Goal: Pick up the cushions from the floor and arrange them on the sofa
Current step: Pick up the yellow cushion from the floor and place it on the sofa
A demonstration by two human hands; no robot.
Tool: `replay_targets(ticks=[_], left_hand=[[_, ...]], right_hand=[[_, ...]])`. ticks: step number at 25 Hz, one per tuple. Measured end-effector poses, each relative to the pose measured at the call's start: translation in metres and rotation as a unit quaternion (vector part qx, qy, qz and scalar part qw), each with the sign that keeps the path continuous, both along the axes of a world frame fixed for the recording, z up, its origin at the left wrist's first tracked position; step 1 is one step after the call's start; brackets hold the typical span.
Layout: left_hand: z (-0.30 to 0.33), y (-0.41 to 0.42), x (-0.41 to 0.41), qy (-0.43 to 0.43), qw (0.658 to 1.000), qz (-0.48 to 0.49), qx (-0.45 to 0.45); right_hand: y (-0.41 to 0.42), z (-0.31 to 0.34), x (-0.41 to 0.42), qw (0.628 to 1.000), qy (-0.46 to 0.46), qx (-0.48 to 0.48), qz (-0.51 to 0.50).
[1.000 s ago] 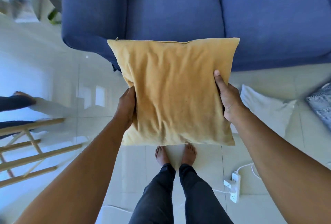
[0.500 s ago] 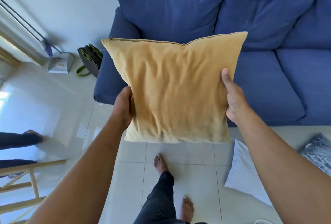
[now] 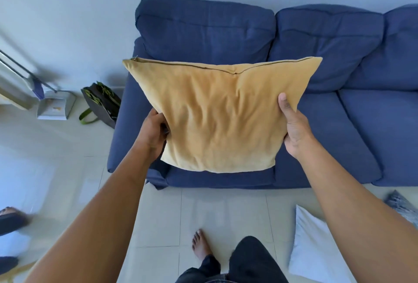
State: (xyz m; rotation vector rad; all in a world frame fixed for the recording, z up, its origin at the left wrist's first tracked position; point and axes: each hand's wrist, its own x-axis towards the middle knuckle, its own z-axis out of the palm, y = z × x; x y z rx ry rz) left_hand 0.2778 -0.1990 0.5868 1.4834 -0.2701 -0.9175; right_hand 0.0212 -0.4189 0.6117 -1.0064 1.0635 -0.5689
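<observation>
A square mustard-yellow cushion (image 3: pixel 217 115) hangs in the air over the left seat of the blue sofa (image 3: pixel 352 133). My left hand (image 3: pixel 156 131) grips its left edge and my right hand (image 3: pixel 294 128) grips its right edge, thumb on the front face. The cushion's zip seam is on top. On the floor at the lower right lies a white cushion (image 3: pixel 309 251), and beyond it a grey patterned cushion (image 3: pixel 400 205) is partly hidden by my right arm.
A dark bag with green handles (image 3: pixel 101 101) leans against the sofa's left arm, next to a dustpan (image 3: pixel 56 106) and a long handle. Another person's feet (image 3: pixel 11 217) show at the far left. My own bare foot (image 3: pixel 201 246) stands on the pale tiled floor.
I have stepped toward the sofa and raised the yellow cushion forward, from over the floor to over the left seat. Both hands kept their grip.
</observation>
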Motion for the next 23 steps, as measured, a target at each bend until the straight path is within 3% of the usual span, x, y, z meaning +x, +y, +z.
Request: replay_targets(ticks=[10, 18, 23], left_hand=[[-0.011, -0.128, 0.081, 0.011, 0.996, 0.052, 0.066], [-0.066, -0.222, 0.156, 0.072, 0.983, 0.127, 0.111], [-0.097, -0.269, 0.198, 0.081, 0.981, 0.13, 0.123]], right_hand=[[-0.128, -0.03, 0.087, 0.999, -0.002, 0.029, 0.015], [-0.225, -0.098, 0.169, 0.994, 0.014, 0.087, 0.069], [-0.273, -0.123, 0.22, 0.995, 0.018, 0.083, 0.046]])
